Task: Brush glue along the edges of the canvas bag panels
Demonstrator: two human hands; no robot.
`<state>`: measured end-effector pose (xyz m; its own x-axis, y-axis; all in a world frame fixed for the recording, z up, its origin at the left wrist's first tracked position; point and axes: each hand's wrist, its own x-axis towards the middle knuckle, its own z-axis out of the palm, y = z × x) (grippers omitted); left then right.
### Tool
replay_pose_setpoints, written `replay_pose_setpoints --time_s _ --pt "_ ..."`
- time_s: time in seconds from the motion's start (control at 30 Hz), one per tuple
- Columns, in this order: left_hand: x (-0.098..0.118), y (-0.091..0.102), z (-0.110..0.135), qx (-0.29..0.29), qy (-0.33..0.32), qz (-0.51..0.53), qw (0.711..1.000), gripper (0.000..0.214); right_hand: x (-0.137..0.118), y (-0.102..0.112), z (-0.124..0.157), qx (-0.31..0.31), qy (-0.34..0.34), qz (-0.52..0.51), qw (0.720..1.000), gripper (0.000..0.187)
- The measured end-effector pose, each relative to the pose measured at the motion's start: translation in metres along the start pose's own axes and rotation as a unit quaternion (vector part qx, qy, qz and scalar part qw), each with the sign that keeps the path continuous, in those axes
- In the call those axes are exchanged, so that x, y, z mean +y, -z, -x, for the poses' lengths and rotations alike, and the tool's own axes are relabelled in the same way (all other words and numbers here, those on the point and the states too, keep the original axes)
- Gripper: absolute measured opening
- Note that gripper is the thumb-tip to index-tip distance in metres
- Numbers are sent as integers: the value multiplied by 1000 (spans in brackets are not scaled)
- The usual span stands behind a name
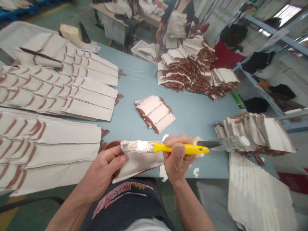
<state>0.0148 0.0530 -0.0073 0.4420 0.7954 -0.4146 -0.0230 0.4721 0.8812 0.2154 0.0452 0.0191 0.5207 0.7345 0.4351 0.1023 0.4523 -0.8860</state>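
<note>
My right hand (176, 160) is wrapped round the yellow handle of a paintbrush (158, 147), which lies nearly level across the view. White matter coats its bristles, and they reach over the edge of a white-backed brown fabric piece (141, 163). My left hand (102, 170) pinches that piece at its left end, close to the bristle tip. Part of the piece is hidden by the brush and my right hand. Beyond them on the blue-grey table (125, 125) lies a small stack of white pieces with brown edges (154, 112).
Overlapping rows of white brown-edged pieces (89, 96) cover the left side. Piled bundles (178, 70) stand at the back. Another bundle (255, 131) is at the right, near a clear bottle with a white cap (243, 141). A person (179, 22) stands beyond the table.
</note>
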Motion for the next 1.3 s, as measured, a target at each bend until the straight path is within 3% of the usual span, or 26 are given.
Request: replay_pose_setpoints --time_s 0.13,0.27,0.33,0.47,0.57,0.73,0.87,1.13,1.3 --pt "5 0 1 -6 -5 22 1000 44 5 -2 0 -49 48 -23 997 42" --pt "14 -6 2 10 -1 68 998 41 8 -5 -2 -9 85 -16 996 39" --pt "19 -9 3 20 6 102 995 38 8 -3 -1 -17 124 -4 992 35" --pt "28 -15 6 30 19 173 984 33 6 6 3 -120 242 48 962 32" --pt "33 -17 7 29 40 207 977 27 5 18 3 -180 284 114 935 31" --pt "37 -19 11 32 76 235 968 42 -1 43 0 -189 310 178 914 26" --pt "39 -21 13 39 76 233 969 53 -10 43 5 -181 360 187 896 27" --pt "40 -20 17 66 59 217 972 43 -13 33 16 -191 354 179 898 29" --pt "40 -20 25 50 36 199 978 36 -3 28 9 -94 293 231 923 24"
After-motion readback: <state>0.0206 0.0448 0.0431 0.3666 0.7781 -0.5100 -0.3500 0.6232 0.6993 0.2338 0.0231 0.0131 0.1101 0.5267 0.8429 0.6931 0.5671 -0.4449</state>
